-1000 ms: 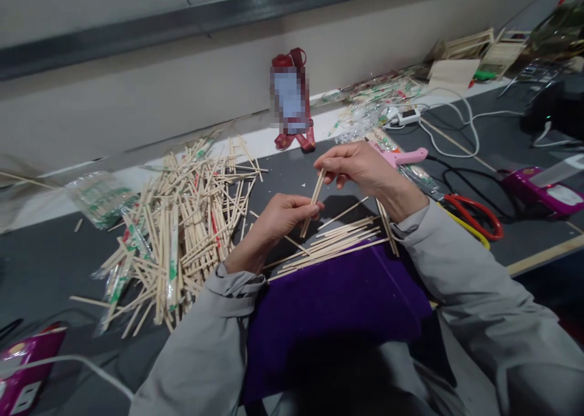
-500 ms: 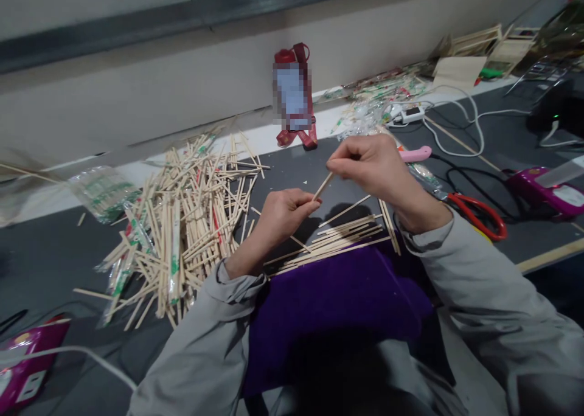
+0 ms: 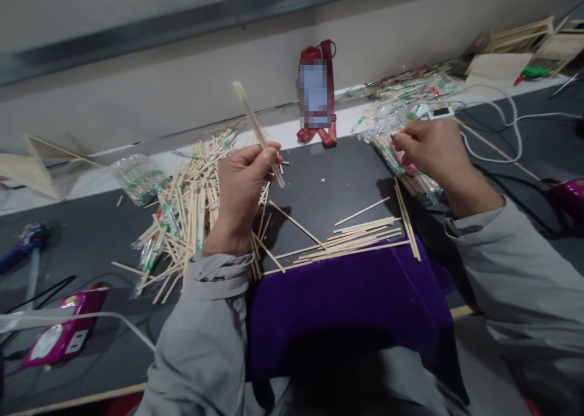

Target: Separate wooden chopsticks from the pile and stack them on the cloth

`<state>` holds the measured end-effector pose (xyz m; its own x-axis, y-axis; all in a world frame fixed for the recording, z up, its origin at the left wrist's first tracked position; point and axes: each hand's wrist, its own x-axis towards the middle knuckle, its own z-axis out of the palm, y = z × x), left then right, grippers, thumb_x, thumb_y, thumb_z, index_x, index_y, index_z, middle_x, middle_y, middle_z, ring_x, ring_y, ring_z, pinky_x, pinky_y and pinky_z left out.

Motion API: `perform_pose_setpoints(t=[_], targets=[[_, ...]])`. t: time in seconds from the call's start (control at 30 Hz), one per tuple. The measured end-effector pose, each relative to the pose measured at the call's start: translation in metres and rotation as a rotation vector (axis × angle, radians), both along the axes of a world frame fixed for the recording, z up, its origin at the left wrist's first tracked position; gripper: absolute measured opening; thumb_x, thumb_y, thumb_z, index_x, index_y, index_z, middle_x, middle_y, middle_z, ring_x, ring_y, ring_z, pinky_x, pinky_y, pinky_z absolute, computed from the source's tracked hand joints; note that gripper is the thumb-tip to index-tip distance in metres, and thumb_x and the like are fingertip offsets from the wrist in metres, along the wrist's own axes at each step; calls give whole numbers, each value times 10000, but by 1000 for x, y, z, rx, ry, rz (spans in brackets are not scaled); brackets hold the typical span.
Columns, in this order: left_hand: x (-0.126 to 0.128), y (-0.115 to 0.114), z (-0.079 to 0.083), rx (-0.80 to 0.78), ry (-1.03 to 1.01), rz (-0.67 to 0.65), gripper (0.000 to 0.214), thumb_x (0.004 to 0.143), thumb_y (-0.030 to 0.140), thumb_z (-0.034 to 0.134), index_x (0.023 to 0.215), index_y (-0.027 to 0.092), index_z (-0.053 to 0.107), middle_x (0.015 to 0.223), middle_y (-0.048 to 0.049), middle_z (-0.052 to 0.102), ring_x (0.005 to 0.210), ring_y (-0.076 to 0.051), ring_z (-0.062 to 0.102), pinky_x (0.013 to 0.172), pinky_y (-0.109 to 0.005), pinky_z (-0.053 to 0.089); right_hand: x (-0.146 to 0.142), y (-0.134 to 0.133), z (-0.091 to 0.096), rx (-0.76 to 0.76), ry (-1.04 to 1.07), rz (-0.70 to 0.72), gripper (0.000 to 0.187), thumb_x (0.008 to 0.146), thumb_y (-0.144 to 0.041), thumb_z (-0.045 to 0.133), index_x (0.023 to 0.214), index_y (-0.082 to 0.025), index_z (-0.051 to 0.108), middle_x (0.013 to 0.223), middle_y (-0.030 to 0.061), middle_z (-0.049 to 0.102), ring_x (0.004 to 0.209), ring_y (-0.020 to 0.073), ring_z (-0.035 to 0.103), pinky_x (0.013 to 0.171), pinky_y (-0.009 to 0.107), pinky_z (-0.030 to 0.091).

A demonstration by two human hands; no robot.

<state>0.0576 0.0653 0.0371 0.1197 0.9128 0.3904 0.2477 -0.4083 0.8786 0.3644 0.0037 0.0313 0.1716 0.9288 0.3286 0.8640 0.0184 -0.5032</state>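
Note:
My left hand [image 3: 239,188] is raised above the pile and closed on a pair of wooden chopsticks [image 3: 257,130] that point up and to the left. My right hand [image 3: 431,151] has its fingers curled at the packets of wrapped chopsticks [image 3: 410,173] on the right; what it grips is hidden. A big pile of loose wooden chopsticks [image 3: 191,209], some in green-printed wrappers, lies left of my left hand. A neat row of bare sticks [image 3: 351,239] lies in front of me by the purple cloth [image 3: 347,306].
A dark grey table [image 3: 328,179] runs along a white wall. A red-strapped stand [image 3: 317,93] holds a blurred screen at the back. White cables [image 3: 502,118] and clear wrappers lie at the back right. A magenta device [image 3: 59,337] sits at the near left.
My hands held one pair of chopsticks together; now they have parted. My left hand rose to the left with the sticks, and my right hand moved right to the wrapped packets. The view shifted left.

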Motion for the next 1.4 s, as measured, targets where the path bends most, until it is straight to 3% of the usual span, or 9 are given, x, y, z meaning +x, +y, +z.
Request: perform_pose_setpoints(t=[0.1, 0.17, 0.27, 0.43, 0.63, 0.9, 1.17, 1.27, 1.4], targets=[[-13, 5, 12, 8, -59, 59, 136, 797, 327, 666, 802, 209, 733, 771, -21, 697, 616, -95, 581, 529, -218, 457, 3, -3, 0, -26, -176, -193, 171, 825, -270, 548, 788, -191, 695, 667, 64, 641, 738, 251, 630, 675, 374, 459], [-19, 7, 15, 17, -57, 78, 125, 786, 336, 685, 802, 221, 731, 757, -15, 693, 621, -97, 583, 532, -217, 463, -7, -6, 0, -35, -212, -171, 183, 818, -272, 563, 910, -195, 701, 840, 91, 694, 803, 271, 639, 727, 408, 468], [-22, 9, 16, 26, -62, 93, 130, 788, 358, 691, 799, 233, 724, 778, -18, 701, 641, -101, 592, 527, -216, 459, -41, -13, -1, -48, -164, 45, 276, 822, -260, 577, 1078, -185, 651, 1040, 102, 695, 840, 241, 645, 773, 381, 471], [-21, 9, 17, 37, -58, 80, 155, 795, 367, 684, 802, 220, 730, 754, -18, 696, 612, -92, 573, 512, -210, 441, -115, -26, -8, -345, -290, 499, 250, 876, -342, 533, 1028, -191, 660, 981, 83, 719, 849, 235, 662, 648, 306, 419], [-22, 9, 18, 26, -51, 81, 177, 807, 394, 667, 812, 227, 725, 766, -20, 697, 610, -98, 569, 503, -218, 442, -160, -25, -22, -427, -395, 628, 277, 863, -302, 531, 1106, -174, 563, 923, 99, 713, 737, 211, 659, 518, 276, 286], [-23, 5, 20, 49, -6, 92, 178, 833, 406, 649, 824, 239, 709, 767, -17, 697, 689, -129, 625, 532, -253, 457, -173, -22, -37, -461, -393, 683, 311, 779, -120, 514, 1087, -154, 548, 831, 103, 697, 619, 174, 608, 487, 285, 229], [-15, 2, 18, 25, 17, 64, 204, 826, 425, 655, 819, 226, 698, 758, -18, 693, 691, -132, 625, 542, -252, 452, -196, 2, -41, -215, -460, 686, 273, 927, -122, 389, 1111, -133, 590, 1032, 168, 649, 816, 206, 610, 600, 287, 397], [-14, 2, 18, 14, 27, 69, 173, 836, 400, 643, 829, 235, 696, 771, -13, 696, 693, -129, 619, 545, -253, 445, -212, 14, -47, -26, -557, 862, 289, 961, -146, 371, 1092, -148, 628, 1172, 160, 604, 964, 236, 575, 654, 309, 450], [-16, 3, 18, -1, 34, 74, 153, 838, 401, 638, 835, 257, 690, 787, -5, 696, 703, -133, 616, 536, -267, 423, -226, 25, -47, -18, -633, 1031, 273, 965, -130, 388, 1041, -126, 650, 1160, 134, 622, 980, 224, 570, 659, 313, 457]])
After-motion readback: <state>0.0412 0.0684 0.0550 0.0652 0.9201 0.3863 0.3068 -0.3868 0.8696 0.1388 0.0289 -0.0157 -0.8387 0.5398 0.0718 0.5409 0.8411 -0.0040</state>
